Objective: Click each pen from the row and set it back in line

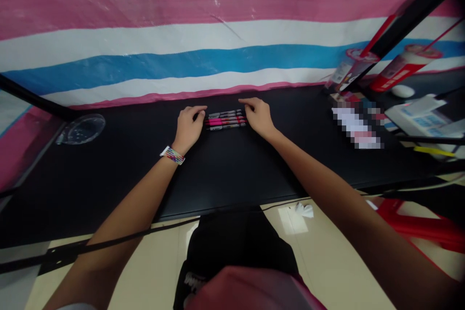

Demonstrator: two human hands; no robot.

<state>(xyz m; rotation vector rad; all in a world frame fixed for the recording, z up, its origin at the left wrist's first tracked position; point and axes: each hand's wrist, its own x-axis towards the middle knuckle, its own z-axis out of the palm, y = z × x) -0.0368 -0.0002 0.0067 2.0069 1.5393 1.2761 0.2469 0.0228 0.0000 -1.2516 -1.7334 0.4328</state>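
Several pens (225, 120) lie side by side on the black table, in a compact row running left to right. Pink barrels show in the middle, with grey and clear ones above and below. At the row's left ends rests my left hand (189, 128), its index finger stretched out and its thumb apart from it. My right hand (258, 117) is at the opposite ends, with the index finger extended above the row. Both hands frame the pens and seem to touch their ends; the lower fingers are partly hidden. Neither hand lifts a pen.
A clear plastic lid or bag (85, 129) lies on the left of the black table (225, 174). Two drink cups with straws, a clear one (350, 68) and a red one (403, 69), stand at the right. Behind hangs a striped sheet (181, 0). A red stool (417, 223) is below right.
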